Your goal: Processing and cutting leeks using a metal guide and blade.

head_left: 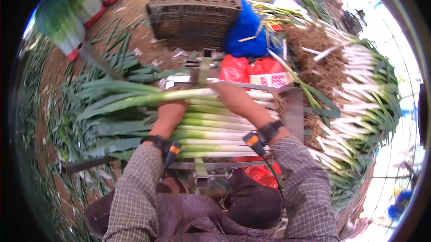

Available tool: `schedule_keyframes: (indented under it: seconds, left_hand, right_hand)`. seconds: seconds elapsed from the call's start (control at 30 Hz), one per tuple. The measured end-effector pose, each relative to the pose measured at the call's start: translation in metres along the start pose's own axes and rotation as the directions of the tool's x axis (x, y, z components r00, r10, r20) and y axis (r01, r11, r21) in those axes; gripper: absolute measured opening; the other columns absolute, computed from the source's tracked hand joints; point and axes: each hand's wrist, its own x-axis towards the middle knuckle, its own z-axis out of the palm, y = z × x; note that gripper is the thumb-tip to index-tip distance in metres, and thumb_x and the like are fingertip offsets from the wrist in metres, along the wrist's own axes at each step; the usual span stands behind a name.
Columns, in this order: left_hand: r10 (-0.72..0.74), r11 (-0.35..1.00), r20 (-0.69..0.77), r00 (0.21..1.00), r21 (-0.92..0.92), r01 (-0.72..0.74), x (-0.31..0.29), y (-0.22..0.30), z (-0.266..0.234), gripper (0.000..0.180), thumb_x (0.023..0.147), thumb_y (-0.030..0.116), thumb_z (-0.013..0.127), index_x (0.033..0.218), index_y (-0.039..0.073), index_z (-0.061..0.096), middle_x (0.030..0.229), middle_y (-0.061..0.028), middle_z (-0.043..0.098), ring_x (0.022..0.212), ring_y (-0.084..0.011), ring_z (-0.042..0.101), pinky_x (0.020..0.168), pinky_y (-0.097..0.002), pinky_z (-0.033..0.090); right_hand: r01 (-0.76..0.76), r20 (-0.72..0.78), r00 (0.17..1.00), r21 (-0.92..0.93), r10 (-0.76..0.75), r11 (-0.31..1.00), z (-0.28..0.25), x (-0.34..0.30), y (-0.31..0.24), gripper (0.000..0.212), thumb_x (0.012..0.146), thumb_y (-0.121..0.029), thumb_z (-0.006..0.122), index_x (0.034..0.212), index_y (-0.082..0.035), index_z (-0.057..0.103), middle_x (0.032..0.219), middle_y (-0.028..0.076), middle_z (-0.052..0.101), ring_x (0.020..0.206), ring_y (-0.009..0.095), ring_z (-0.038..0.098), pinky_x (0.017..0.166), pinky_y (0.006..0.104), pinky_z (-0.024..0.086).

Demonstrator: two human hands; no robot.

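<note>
A long leek (193, 94) lies crosswise at the far side of a row of leeks (215, 127), its green leaves to the left and white shank to the right. My left hand (173, 108) is closed on it where green meets white, with the fingers partly hidden. Farther right, my right hand (234, 101) is closed over the white shank, its fingertips at the far side. The row rests side by side on a metal frame (211, 165) in front of my knees. Green straps (204, 69) run under the row.
Behind the frame stand a brown plastic crate (193, 11), a blue bag (247, 33) and red bags (256, 69). A large heap of leeks (359, 103) with roots lies to the right. Wrapped leek bundles (60, 17) stand at the upper left. Cut leaves (49, 121) litter the ground.
</note>
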Motion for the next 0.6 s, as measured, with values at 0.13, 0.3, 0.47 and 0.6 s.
schedule_keyframes:
  seconds: [0.13, 0.3, 0.47, 0.6]
  left_hand:
    - [0.106, 0.987, 0.046, 0.993, 0.114, -0.111, -0.010, -0.024, -0.008, 0.047, 0.084, 0.026, 0.057, 0.127, 0.009, 0.049, 0.124, -0.0141, 0.050, 0.117, -0.0322, 0.044, 0.107, -0.0485, 0.027]
    - [0.095, 0.995, 0.535, 0.840, -0.041, -0.086, 0.035, -0.013, -0.056, 0.046, 0.081, 0.034, 0.052, 0.114, 0.002, 0.057, 0.100, -0.0232, 0.063, 0.096, -0.0384, 0.059, 0.086, -0.0459, 0.046]
    - [0.234, 0.970, 0.311, 0.921, -0.141, -0.199, 0.011, -0.030, -0.058, 0.050, 0.078, 0.031, 0.054, 0.118, 0.002, 0.052, 0.109, -0.0238, 0.059, 0.103, -0.0387, 0.055, 0.089, -0.0460, 0.044]
    - [0.139, 0.987, 0.423, 0.895, -0.137, -0.089, 0.017, -0.004, -0.077, 0.050, 0.075, 0.030, 0.058, 0.115, 0.001, 0.047, 0.107, -0.0250, 0.059, 0.103, -0.0393, 0.055, 0.088, -0.0456, 0.043]
  right_hand:
    - [-0.017, 0.013, 1.000, -0.051, 0.018, 0.999, 0.009, -0.007, 0.009, 0.034, 0.084, -0.029, 0.056, 0.112, -0.009, 0.057, 0.096, 0.015, 0.063, 0.091, 0.034, 0.060, 0.075, 0.0447, 0.047]
    - [-0.135, -0.120, 0.984, -0.050, 0.129, 0.990, 0.007, -0.026, 0.044, 0.034, 0.085, -0.031, 0.055, 0.109, -0.007, 0.058, 0.095, 0.017, 0.063, 0.091, 0.035, 0.059, 0.077, 0.0455, 0.046]
    - [-0.274, -0.102, 0.961, -0.216, 0.258, 0.937, 0.014, -0.041, 0.051, 0.032, 0.085, -0.032, 0.054, 0.108, -0.011, 0.060, 0.092, 0.016, 0.062, 0.089, 0.035, 0.058, 0.077, 0.0469, 0.044]
    - [-0.360, -0.059, 0.933, -0.178, 0.355, 0.916, 0.017, -0.040, 0.065, 0.035, 0.086, -0.037, 0.054, 0.114, -0.018, 0.060, 0.091, 0.017, 0.065, 0.091, 0.033, 0.061, 0.080, 0.0503, 0.043]
